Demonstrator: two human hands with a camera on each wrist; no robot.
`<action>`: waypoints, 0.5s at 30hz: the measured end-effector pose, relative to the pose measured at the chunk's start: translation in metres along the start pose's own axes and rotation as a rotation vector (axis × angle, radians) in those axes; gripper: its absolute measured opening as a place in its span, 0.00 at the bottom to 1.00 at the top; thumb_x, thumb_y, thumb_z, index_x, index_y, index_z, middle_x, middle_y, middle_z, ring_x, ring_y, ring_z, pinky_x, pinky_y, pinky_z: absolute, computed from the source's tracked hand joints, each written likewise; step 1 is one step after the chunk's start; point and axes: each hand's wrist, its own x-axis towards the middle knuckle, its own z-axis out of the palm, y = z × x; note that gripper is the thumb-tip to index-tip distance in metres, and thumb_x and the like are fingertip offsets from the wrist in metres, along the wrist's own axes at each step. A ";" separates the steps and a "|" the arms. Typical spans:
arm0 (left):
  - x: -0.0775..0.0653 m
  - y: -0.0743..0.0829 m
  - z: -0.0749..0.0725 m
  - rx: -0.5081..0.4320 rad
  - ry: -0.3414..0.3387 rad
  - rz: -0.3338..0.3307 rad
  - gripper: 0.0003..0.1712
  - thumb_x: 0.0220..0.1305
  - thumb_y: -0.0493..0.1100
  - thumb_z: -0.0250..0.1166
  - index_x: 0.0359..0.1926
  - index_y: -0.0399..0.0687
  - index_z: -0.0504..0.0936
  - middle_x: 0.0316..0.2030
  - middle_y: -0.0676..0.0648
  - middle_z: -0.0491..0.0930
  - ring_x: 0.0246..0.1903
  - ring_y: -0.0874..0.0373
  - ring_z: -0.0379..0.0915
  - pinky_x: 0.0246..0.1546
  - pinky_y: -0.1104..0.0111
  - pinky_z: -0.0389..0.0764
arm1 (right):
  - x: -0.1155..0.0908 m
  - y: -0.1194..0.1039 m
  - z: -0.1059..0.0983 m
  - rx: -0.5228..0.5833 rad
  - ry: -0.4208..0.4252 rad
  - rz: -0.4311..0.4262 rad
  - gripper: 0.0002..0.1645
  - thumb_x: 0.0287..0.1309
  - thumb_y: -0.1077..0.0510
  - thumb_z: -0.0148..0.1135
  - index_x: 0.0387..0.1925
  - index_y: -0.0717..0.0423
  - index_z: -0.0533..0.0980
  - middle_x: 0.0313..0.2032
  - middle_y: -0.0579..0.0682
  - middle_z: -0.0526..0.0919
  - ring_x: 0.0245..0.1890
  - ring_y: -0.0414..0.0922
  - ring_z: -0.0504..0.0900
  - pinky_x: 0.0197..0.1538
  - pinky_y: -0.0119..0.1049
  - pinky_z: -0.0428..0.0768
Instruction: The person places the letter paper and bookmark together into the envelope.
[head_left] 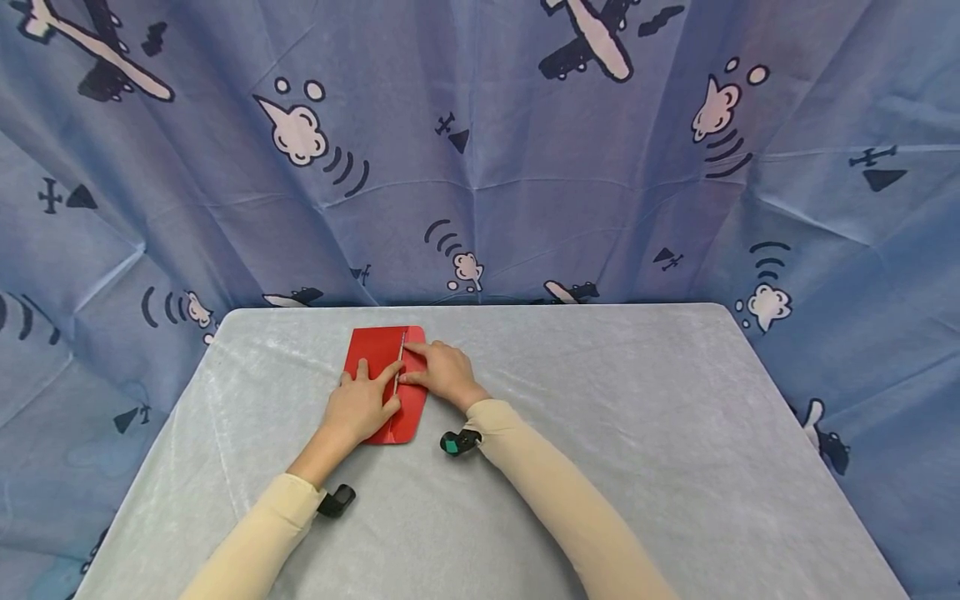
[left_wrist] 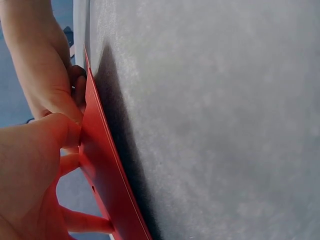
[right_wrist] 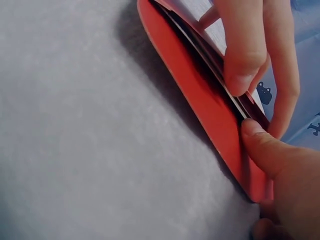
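A red paper envelope point(head_left: 375, 340) lies on the cloth, its rounded flap point(head_left: 414, 408) opened out to the right. Along its mouth runs a thin pale edge of flat sheets or cards point(right_wrist: 192, 37), mostly hidden inside. My left hand point(head_left: 356, 408) presses on the envelope's body with spread fingers, the index finger and thumb near the mouth. From the right, my right hand point(head_left: 448, 373) reaches over the flap. Its thumb point(right_wrist: 254, 131) touches the edge at the mouth, with the index finger farther up the same line. In the left wrist view the red envelope point(left_wrist: 107, 165) appears nearly edge-on.
A pale grey cloth point(head_left: 637, 417) covers the table, whose far edge runs just beyond the envelope. Behind hangs a blue curtain point(head_left: 510, 208) printed with planes and clouds. Black wrist cameras point(head_left: 336, 502) sit under both cream sleeves.
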 end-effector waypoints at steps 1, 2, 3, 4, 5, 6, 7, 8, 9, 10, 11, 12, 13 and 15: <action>0.000 0.000 0.000 0.000 -0.003 -0.002 0.36 0.63 0.54 0.57 0.73 0.62 0.65 0.67 0.22 0.64 0.53 0.25 0.71 0.39 0.43 0.84 | 0.000 -0.001 0.000 -0.005 0.002 0.003 0.40 0.51 0.32 0.69 0.66 0.33 0.72 0.49 0.51 0.85 0.49 0.48 0.84 0.51 0.45 0.80; 0.000 0.000 0.000 -0.001 -0.004 -0.002 0.36 0.63 0.54 0.57 0.73 0.62 0.65 0.67 0.23 0.64 0.53 0.25 0.71 0.39 0.43 0.84 | 0.000 -0.001 0.001 -0.012 0.002 0.007 0.41 0.51 0.32 0.69 0.66 0.33 0.72 0.49 0.50 0.84 0.48 0.48 0.84 0.50 0.45 0.81; 0.000 0.000 0.000 -0.003 -0.005 -0.002 0.36 0.63 0.54 0.57 0.73 0.62 0.64 0.67 0.23 0.64 0.54 0.24 0.71 0.39 0.43 0.84 | -0.001 -0.002 0.001 -0.018 0.003 0.011 0.41 0.50 0.32 0.69 0.66 0.33 0.72 0.48 0.51 0.84 0.47 0.48 0.84 0.49 0.44 0.81; 0.000 0.000 0.000 -0.005 -0.005 -0.002 0.36 0.64 0.54 0.57 0.73 0.62 0.64 0.67 0.23 0.63 0.54 0.24 0.71 0.40 0.43 0.84 | -0.001 -0.003 0.001 -0.025 0.004 0.013 0.41 0.50 0.32 0.69 0.67 0.33 0.71 0.47 0.50 0.84 0.46 0.48 0.84 0.48 0.44 0.81; -0.001 0.000 0.000 -0.007 -0.006 -0.002 0.36 0.64 0.55 0.57 0.73 0.62 0.64 0.67 0.23 0.63 0.54 0.24 0.71 0.40 0.43 0.84 | -0.001 -0.003 0.001 -0.032 0.003 0.016 0.41 0.50 0.31 0.68 0.67 0.32 0.71 0.46 0.50 0.84 0.45 0.48 0.84 0.47 0.44 0.81; -0.001 0.000 0.000 -0.009 -0.006 -0.002 0.36 0.64 0.55 0.57 0.73 0.62 0.64 0.67 0.23 0.63 0.54 0.24 0.71 0.40 0.43 0.84 | -0.001 -0.004 0.001 -0.037 0.004 0.018 0.41 0.50 0.31 0.68 0.67 0.32 0.71 0.46 0.50 0.84 0.44 0.48 0.84 0.46 0.43 0.81; -0.001 0.000 0.000 -0.012 -0.004 -0.001 0.36 0.64 0.55 0.56 0.73 0.62 0.64 0.67 0.23 0.63 0.55 0.24 0.70 0.40 0.43 0.84 | -0.001 -0.004 0.001 -0.041 0.003 0.020 0.42 0.50 0.31 0.68 0.67 0.32 0.71 0.45 0.50 0.84 0.43 0.48 0.84 0.45 0.43 0.81; -0.001 0.000 0.000 -0.014 -0.003 -0.001 0.36 0.64 0.55 0.56 0.73 0.62 0.64 0.67 0.23 0.63 0.55 0.24 0.70 0.40 0.42 0.84 | -0.001 -0.004 0.002 -0.045 0.004 0.020 0.42 0.50 0.31 0.68 0.67 0.32 0.71 0.45 0.50 0.84 0.43 0.48 0.84 0.44 0.43 0.81; -0.001 0.000 0.000 -0.016 -0.002 -0.001 0.36 0.64 0.55 0.56 0.73 0.62 0.64 0.67 0.23 0.63 0.55 0.24 0.70 0.40 0.42 0.84 | -0.001 -0.005 0.002 -0.050 0.005 0.020 0.42 0.50 0.30 0.68 0.67 0.32 0.71 0.45 0.50 0.84 0.42 0.48 0.84 0.44 0.42 0.81; -0.001 0.000 0.000 -0.017 -0.001 -0.002 0.35 0.64 0.55 0.56 0.73 0.62 0.64 0.67 0.23 0.63 0.55 0.24 0.70 0.40 0.42 0.84 | -0.001 -0.005 0.002 -0.055 0.006 0.021 0.42 0.50 0.30 0.68 0.67 0.32 0.71 0.45 0.50 0.84 0.42 0.48 0.84 0.43 0.42 0.81; -0.001 0.000 0.000 -0.018 0.000 -0.001 0.35 0.64 0.55 0.56 0.73 0.62 0.64 0.67 0.23 0.63 0.55 0.24 0.71 0.40 0.42 0.84 | -0.001 -0.005 0.002 -0.060 0.005 0.022 0.42 0.50 0.30 0.67 0.67 0.32 0.70 0.45 0.50 0.83 0.42 0.48 0.84 0.43 0.42 0.81; -0.001 0.000 0.000 -0.019 0.001 -0.001 0.35 0.64 0.55 0.56 0.73 0.62 0.64 0.67 0.23 0.63 0.54 0.24 0.71 0.40 0.42 0.84 | -0.001 -0.005 0.002 -0.064 0.006 0.023 0.42 0.50 0.29 0.67 0.67 0.32 0.70 0.44 0.50 0.83 0.41 0.48 0.84 0.42 0.42 0.81; -0.001 -0.001 0.000 -0.018 0.002 0.000 0.35 0.64 0.55 0.56 0.73 0.62 0.64 0.67 0.23 0.63 0.54 0.24 0.71 0.40 0.42 0.84 | -0.001 -0.005 0.003 -0.068 0.006 0.024 0.42 0.50 0.29 0.67 0.67 0.32 0.70 0.44 0.49 0.83 0.41 0.48 0.84 0.42 0.42 0.81; -0.001 -0.001 0.000 -0.016 0.001 0.001 0.36 0.64 0.55 0.56 0.73 0.62 0.64 0.67 0.23 0.63 0.54 0.24 0.71 0.40 0.42 0.84 | -0.001 -0.005 0.003 -0.073 0.006 0.027 0.43 0.50 0.29 0.67 0.67 0.31 0.70 0.43 0.49 0.83 0.40 0.48 0.84 0.42 0.42 0.81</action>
